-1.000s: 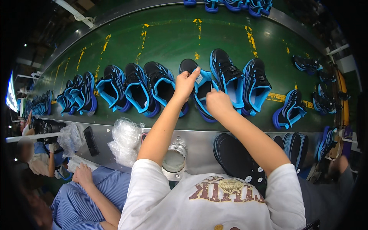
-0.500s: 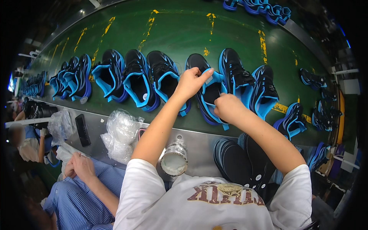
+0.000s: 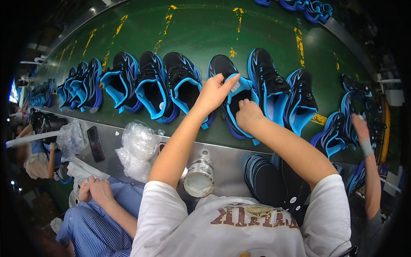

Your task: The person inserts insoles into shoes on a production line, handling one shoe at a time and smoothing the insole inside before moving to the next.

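A black sneaker with bright blue lining (image 3: 221, 65) lies in front of me, toe pointing away. My left hand (image 3: 214, 94) pinches its tongue (image 3: 243, 85) between thumb and fingers, holding the opening wide. Curled fingers of my right hand (image 3: 250, 116) reach down into the shoe's opening; their tips are hidden, and I cannot make out what they hold. Close on the right lies another black and blue sneaker (image 3: 262, 64), with a pale insole showing inside. To the left is a similar sneaker (image 3: 176, 63).
More sneakers (image 3: 124, 64) line the green belt (image 3: 201, 32). On the metal ledge are a can of white paste (image 3: 199, 184), plastic bags (image 3: 139, 145), a phone (image 3: 95, 143) and black insoles (image 3: 261, 180). A seated person's hands (image 3: 97, 189) are at left; another person's hand (image 3: 361, 128) reaches in at right.
My right hand has moved from the collar edge deeper into the shoe's opening. My left hand keeps its hold on the tongue. Another person's arm has come in at the right.
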Motion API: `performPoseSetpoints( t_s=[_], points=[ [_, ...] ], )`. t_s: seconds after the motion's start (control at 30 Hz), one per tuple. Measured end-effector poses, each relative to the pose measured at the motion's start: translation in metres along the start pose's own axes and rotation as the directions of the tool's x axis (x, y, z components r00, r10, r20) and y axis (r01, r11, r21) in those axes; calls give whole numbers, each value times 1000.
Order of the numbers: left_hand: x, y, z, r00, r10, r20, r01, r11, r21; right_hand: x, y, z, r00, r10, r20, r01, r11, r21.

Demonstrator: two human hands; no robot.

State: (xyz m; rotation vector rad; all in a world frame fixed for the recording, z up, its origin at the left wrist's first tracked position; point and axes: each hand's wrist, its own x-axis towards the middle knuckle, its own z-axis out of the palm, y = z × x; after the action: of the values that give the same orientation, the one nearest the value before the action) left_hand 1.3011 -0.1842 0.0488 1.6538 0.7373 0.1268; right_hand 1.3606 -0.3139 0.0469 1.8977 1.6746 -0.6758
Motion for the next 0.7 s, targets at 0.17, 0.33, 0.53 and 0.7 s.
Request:
performPoseSetpoints(
  t_s=[0.17, 0.33, 0.53, 0.7],
  points=[
    [1, 1, 5, 990, 32, -139, -37, 999, -30, 10, 5, 6, 986, -107, 129, 128, 977, -172],
    [4, -9, 12, 693, 669, -269, -522, 723, 451, -2, 12, -19, 921, -297, 253, 303, 953, 16],
    [-1, 5, 11, 778, 618, 114, -481, 469, 741, -23, 3, -41, 883, -220, 414, 47, 920, 389],
    [-2, 8, 11, 824, 528, 203, -415, 321, 851, -51, -12, 4, 761, 142, -633, 197, 879, 434]
  ],
)
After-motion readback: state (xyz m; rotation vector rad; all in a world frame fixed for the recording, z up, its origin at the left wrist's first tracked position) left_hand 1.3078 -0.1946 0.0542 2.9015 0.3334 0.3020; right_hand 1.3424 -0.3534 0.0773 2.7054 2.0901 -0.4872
